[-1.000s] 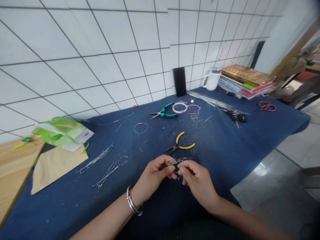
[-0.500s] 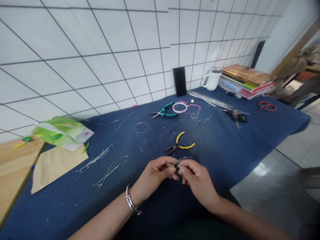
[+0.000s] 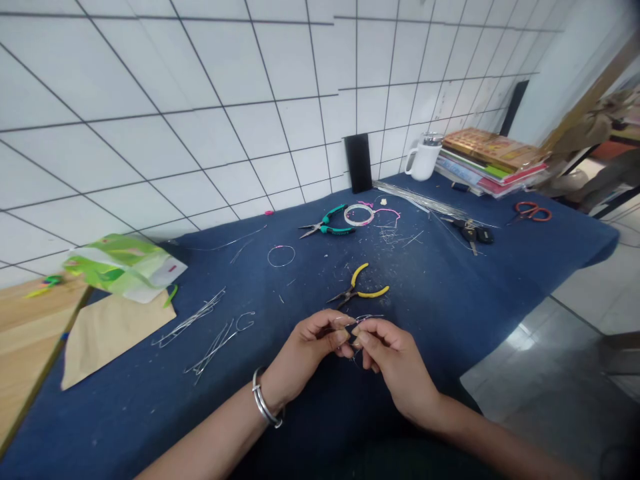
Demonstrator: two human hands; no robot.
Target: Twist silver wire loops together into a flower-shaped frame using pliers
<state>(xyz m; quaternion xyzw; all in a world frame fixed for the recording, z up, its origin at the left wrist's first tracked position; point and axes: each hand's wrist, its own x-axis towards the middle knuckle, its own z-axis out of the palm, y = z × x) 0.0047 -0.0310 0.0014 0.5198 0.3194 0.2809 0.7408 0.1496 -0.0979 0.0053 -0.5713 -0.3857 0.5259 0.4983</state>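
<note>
Thin wire shows between and just above my fingertips, its full shape hidden by them. My left hand, with a silver bangle at the wrist, pinches it from the left. From the other side my right hand is closed on the same wire, thumb against forefinger. The fingertips of both hands nearly meet. Just beyond them, yellow-handled pliers lie spread on the blue cloth. To the left rest bent wire pieces and another wire bundle.
Farther back are green-handled pliers, a wire ring, a white ring with pink thread, and long straight wires. Black-handled snips, red scissors, a white mug and books stand right. A green bag lies left.
Both hands stay nearly in place, still pinching the wire. My fingertips have drawn very slightly closer together. The things on the cloth have not moved.
</note>
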